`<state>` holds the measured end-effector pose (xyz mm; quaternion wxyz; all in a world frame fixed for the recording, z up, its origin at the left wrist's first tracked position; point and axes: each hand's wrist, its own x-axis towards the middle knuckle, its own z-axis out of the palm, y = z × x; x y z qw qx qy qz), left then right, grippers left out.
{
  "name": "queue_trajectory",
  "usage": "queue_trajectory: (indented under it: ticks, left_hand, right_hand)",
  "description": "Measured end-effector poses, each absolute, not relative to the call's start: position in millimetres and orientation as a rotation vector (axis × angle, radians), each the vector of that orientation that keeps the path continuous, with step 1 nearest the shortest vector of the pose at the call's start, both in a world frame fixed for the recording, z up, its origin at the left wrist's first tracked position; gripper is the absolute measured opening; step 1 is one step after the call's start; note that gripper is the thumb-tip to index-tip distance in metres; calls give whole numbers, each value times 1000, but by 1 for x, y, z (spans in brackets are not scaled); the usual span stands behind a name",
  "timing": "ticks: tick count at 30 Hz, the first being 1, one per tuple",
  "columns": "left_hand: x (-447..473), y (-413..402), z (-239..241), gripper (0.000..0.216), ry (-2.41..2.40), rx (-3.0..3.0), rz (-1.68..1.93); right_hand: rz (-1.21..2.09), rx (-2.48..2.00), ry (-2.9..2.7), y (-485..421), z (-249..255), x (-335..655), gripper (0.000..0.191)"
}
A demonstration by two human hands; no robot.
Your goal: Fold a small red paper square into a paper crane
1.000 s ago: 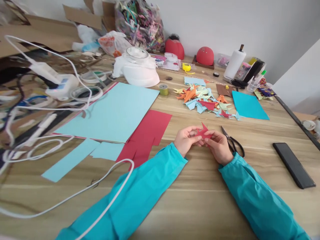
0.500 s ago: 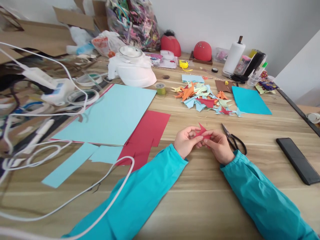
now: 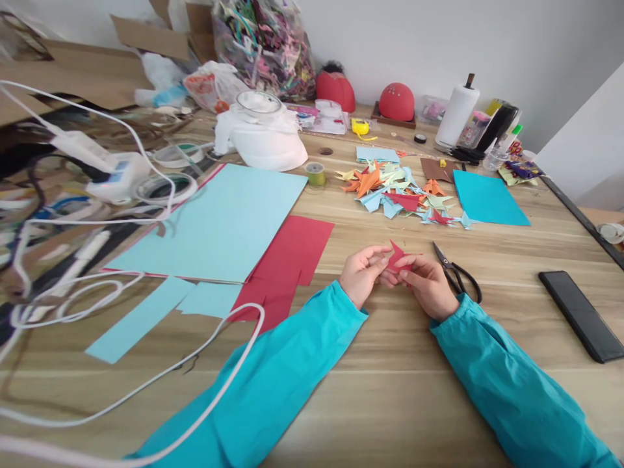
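Note:
Between both hands, above the wooden table, is a small red origami crane [image 3: 397,257] with a pointed tip sticking up. My left hand [image 3: 363,274] pinches its left side with closed fingers. On its other side, my right hand [image 3: 429,285] grips it between thumb and forefinger. The fingers cover much of the folded paper. Black-handled scissors [image 3: 457,272] lie just right of my right hand. Beyond the hands is a heap of folded paper cranes [image 3: 390,190] in orange, blue, green, yellow and red.
Light blue sheets [image 3: 214,221] and red paper [image 3: 302,250] lie on the left, near a looping white cable [image 3: 234,338]. A black phone [image 3: 580,315] rests at the right. Farther back are a thread spool [image 3: 315,174] and a bright blue paper stack [image 3: 490,197].
The left thumb has shifted back slightly, so more of the red crane shows between my hands. Both arms stay nearly in place, and the view has moved a little.

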<state>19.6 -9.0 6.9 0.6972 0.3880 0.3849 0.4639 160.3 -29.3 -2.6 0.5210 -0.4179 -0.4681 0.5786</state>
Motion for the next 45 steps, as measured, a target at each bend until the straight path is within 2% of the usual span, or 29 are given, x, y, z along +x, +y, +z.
queue_trajectory:
  ticks: [6, 15, 23, 35, 45]
  left_hand:
    - [20, -10, 9, 43, 874, 896, 1074]
    - [18, -11, 12, 40, 932, 1054, 1072]
    - [17, -10, 11, 39, 940, 1091, 1061]
    - [17, -7, 7, 44, 797, 905, 1041]
    - [20, -9, 6, 40, 852, 939, 1109]
  right_hand:
    - [1366, -958, -1144, -29, -3, 159, 13]
    - [1346, -983, -1161, -31, 2, 156, 23]
    - [1363, -1027, -1184, -31, 5, 157, 22]
    - [1380, -950, -1096, -31, -3, 160, 19]
    - [1409, -917, -1020, -28, 0, 159, 19]
